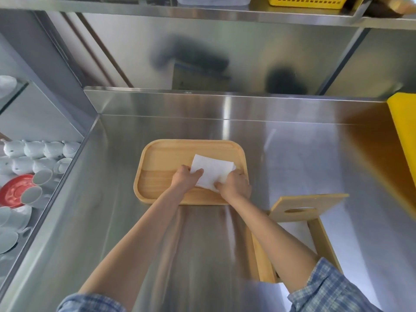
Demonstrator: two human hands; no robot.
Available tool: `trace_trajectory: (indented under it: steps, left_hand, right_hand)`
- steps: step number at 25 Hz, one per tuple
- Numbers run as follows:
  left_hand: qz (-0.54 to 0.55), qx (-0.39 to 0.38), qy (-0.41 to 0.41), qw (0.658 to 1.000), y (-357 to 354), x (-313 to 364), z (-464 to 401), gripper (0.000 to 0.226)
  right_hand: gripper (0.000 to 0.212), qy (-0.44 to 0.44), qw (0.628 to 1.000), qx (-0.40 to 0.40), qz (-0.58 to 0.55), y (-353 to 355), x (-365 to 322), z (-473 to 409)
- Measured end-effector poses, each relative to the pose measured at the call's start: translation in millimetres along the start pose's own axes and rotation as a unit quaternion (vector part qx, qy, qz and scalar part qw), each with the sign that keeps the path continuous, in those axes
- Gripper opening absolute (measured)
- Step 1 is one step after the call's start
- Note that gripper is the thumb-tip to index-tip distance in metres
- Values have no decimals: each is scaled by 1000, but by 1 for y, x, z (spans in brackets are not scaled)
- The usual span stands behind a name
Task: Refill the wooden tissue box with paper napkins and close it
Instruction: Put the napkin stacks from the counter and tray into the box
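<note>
I had the steel counter (139,233) in front of me, the wooden tray (157,176) in its middle and the wooden tissue box (319,239) on the near right, its slotted lid (315,203) raised and tilted toward the far side. The napkin stack (213,170) lay on the right part of the tray. My left hand (185,180) had its fingers curled over the stack's left edge, thumb pressing on top; my right hand (235,184) clasped the near-right corner.

My worry was the stack itself: the sheets were already fanned at the right edge, so a loose pinch could let the lower ones slide out and scatter over the tray as I lifted. The carry went near and right, over the box's left wall, and I judged a sagging stack could catch there. My right forearm crossed the box just beside the lid, so a careless sweep could knock it shut before the napkins were in.
</note>
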State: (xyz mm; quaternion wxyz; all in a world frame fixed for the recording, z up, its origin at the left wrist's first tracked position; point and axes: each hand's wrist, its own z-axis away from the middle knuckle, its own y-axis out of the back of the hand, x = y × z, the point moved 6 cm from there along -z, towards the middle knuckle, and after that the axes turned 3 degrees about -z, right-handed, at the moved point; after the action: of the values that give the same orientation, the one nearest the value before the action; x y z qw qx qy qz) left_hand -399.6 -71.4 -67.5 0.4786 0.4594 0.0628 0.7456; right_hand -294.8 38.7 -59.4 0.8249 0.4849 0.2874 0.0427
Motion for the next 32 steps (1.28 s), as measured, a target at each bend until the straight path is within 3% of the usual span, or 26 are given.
trace_trajectory:
  steps: [6, 11, 14, 18, 23, 32]
  left_hand:
    - [67, -31, -6, 997, -2, -5, -3, 31]
    - [125, -21, -19, 992, 11, -7, 15, 36]
    - [222, -42, -27, 974, 21, -12, 38, 32]
    - [254, -64, -90, 961, 32, -18, 77, 12]
    - [271, -96, -143, 947, 23, -30, 129, 11]
    - [278, -94, -167, 941, -25, -38, 203, 13]
  right_hand:
    - [52, 13, 999, -21, -39, -4, -1, -4]
    - [48, 36, 988, -25, -145, 1, -10, 9]
    - [49, 50, 967, -56, -245, 4, -15, 23]
    - [53, 65, 929, -106, -348, 16, -9, 56]
    - [56, 88, 921, -138, -353, 33, 19, 101]
    - [28, 117, 925, -83, -353, 63, 91, 148]
